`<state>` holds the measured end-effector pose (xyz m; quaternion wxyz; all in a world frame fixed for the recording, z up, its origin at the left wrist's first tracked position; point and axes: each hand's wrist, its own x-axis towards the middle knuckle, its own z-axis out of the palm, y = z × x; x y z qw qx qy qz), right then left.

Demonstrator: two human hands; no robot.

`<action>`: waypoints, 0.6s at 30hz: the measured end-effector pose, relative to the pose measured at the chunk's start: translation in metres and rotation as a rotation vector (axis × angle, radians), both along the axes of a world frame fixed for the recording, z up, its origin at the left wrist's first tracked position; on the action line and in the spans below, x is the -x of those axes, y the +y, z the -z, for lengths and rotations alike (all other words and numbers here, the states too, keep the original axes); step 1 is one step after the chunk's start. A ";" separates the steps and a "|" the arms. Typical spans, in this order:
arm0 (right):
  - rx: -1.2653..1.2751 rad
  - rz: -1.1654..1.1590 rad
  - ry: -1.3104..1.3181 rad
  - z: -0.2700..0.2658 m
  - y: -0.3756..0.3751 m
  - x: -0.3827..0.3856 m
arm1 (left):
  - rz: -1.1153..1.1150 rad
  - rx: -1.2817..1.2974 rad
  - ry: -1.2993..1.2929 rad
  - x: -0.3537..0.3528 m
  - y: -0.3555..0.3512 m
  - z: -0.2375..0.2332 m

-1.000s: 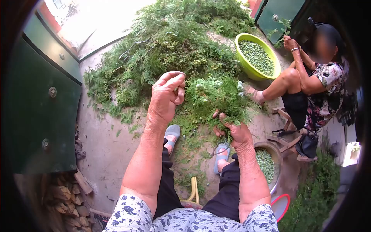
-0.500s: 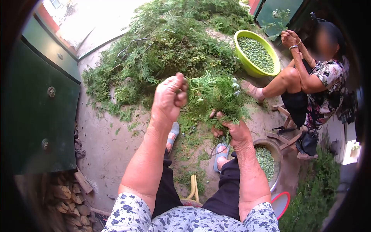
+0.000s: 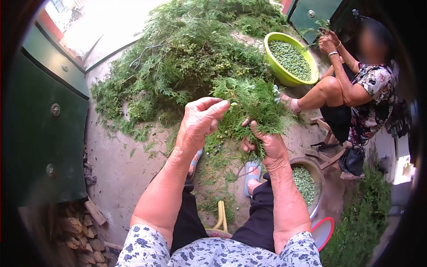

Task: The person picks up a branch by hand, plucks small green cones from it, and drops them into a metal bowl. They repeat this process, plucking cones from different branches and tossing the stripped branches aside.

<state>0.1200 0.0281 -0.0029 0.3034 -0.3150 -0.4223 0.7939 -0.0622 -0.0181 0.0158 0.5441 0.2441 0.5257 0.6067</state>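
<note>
My right hand [image 3: 270, 146] is closed around the stem end of a leafy green conifer branch [image 3: 258, 104], holding it up in front of me. Pale green, berry-like cones show among its flat sprays. With thumb and fingers pinched together, my left hand [image 3: 202, 119] is at the branch's left side, its tips at a small green cone [image 3: 234, 104]. The lower fingers of this hand are curled in. Below my right forearm stands a metal basin [image 3: 321, 187] with many green cones in it.
A large heap of cut branches [image 3: 178, 66] lies ahead. Beside it stands a yellow-green tub [image 3: 270, 51] of cones. At right a seated person [image 3: 356, 93] handles a sprig. Split firewood [image 3: 80, 231] is at lower left, a red-rimmed container [image 3: 327, 231] at lower right.
My left hand has moved right and slightly down, from a curled position to a pinch at the cone. My right hand still holds the branch. The other person's hands have drawn closer around their sprig.
</note>
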 end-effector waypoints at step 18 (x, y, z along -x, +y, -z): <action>0.002 0.040 -0.042 -0.010 -0.005 -0.014 | -0.423 -0.250 0.942 0.016 0.001 0.009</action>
